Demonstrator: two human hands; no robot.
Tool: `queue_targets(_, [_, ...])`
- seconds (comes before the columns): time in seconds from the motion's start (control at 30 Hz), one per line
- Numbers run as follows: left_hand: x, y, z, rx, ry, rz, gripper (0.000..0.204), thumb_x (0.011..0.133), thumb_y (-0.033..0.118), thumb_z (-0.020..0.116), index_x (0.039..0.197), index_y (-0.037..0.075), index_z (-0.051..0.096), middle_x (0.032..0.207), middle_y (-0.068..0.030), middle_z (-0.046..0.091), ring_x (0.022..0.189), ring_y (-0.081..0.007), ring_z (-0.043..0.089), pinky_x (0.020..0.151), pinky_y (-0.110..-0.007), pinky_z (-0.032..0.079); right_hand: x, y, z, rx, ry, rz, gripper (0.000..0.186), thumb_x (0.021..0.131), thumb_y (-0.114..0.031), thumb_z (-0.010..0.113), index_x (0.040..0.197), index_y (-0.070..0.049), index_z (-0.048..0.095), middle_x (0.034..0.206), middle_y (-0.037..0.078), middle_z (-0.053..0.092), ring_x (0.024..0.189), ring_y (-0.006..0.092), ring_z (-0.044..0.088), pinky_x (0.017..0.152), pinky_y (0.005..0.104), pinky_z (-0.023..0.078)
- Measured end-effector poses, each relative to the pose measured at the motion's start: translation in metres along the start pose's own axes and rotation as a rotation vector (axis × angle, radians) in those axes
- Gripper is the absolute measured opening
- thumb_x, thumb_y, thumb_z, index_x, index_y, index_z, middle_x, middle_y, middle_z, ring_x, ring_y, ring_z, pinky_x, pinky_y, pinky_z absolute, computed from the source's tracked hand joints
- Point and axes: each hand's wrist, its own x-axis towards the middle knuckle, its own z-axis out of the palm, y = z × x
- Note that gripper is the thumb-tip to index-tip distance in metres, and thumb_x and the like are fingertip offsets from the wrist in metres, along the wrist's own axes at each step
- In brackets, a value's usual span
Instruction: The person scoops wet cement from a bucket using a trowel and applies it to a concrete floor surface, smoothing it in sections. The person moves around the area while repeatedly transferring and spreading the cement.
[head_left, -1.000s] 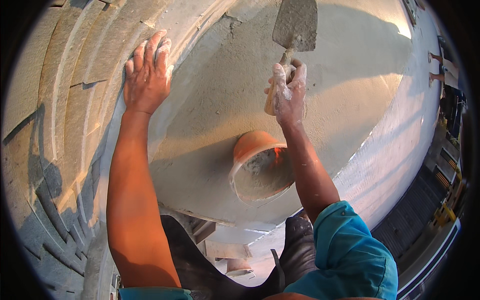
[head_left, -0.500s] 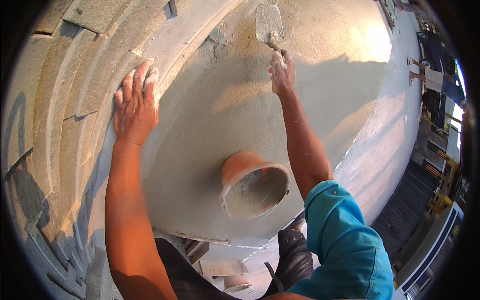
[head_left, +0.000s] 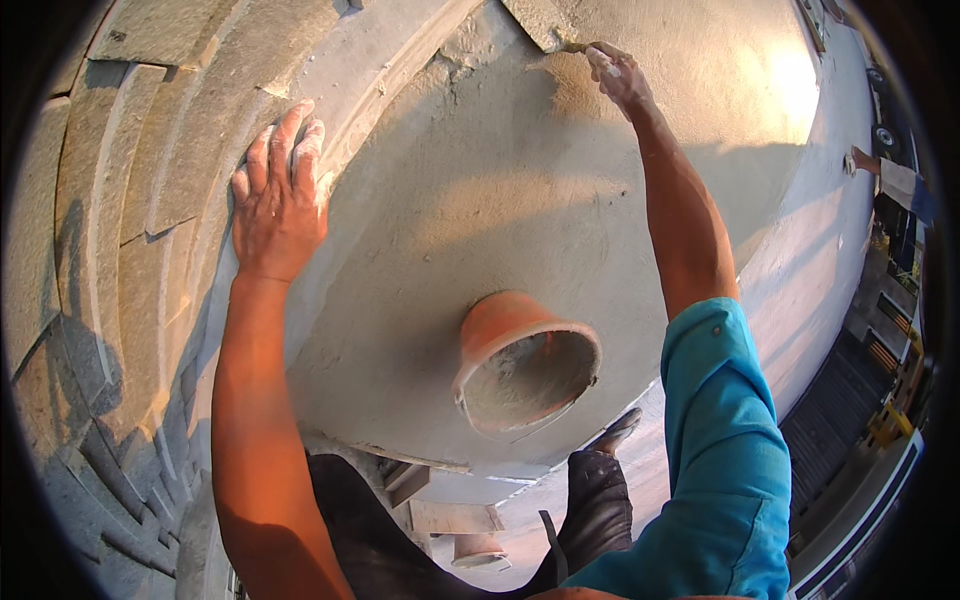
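My right hand [head_left: 622, 80] is closed around the handle of a trowel [head_left: 540, 20]. The trowel's mortar-coated blade lies on the grey plastered surface [head_left: 400, 270] near the top of the view, partly cut off by the frame. My left hand [head_left: 280, 195] rests flat with spread fingers, dusted with pale mortar, on the ledge beside the stone cladding [head_left: 130, 160]. Between my arms an orange bucket [head_left: 500, 310] stands on the plaster, with wet grey mortar inside. A rough patch of mortar [head_left: 475, 45] sits left of the trowel blade.
A second, small bucket [head_left: 478, 548] and a board [head_left: 455, 517] are low down by my legs. The plastered surface ends at an edge on the right, above pale paving [head_left: 790, 270]. Another person [head_left: 895, 180] and a dark vehicle [head_left: 882, 135] are at the far right.
My right hand and the trowel have moved up, and the blade has turned toward the upper left. My left hand stays on the ledge. The view has shifted slightly.
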Motion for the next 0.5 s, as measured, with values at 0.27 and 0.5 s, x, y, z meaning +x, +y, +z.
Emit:
queue_targets(0.27, [0.001,0.001,0.006,0.086,-0.052,-0.005,0.058,0.078,0.024,0.077,0.124,0.007,0.046,0.147,-0.0136,0.034,0.135,-0.0368,0.033,0.1,-0.053,0.033,-0.104,-0.06,0.039,0.014,0.014,-0.198,0.032,0.099,-0.032,0.048,0.118,-0.009,0.059,0.106,0.018,0.067,0.103,0.0381,0.064,0.088,0.0491,0.05])
queue_targets(0.5, [0.001,0.0,0.004,0.116,-0.075,-0.025,0.058,0.079,0.027,0.076,0.125,0.005,0.048,0.147,-0.0146,0.034,0.135,-0.0359,0.032,0.101,-0.052,0.033,-0.149,-0.083,0.064,-0.073,-0.185,-0.156,0.035,0.101,-0.039,0.046,0.123,-0.016,0.059,0.109,0.014,0.069,0.104,0.0352,0.066,0.089,0.0481,0.052])
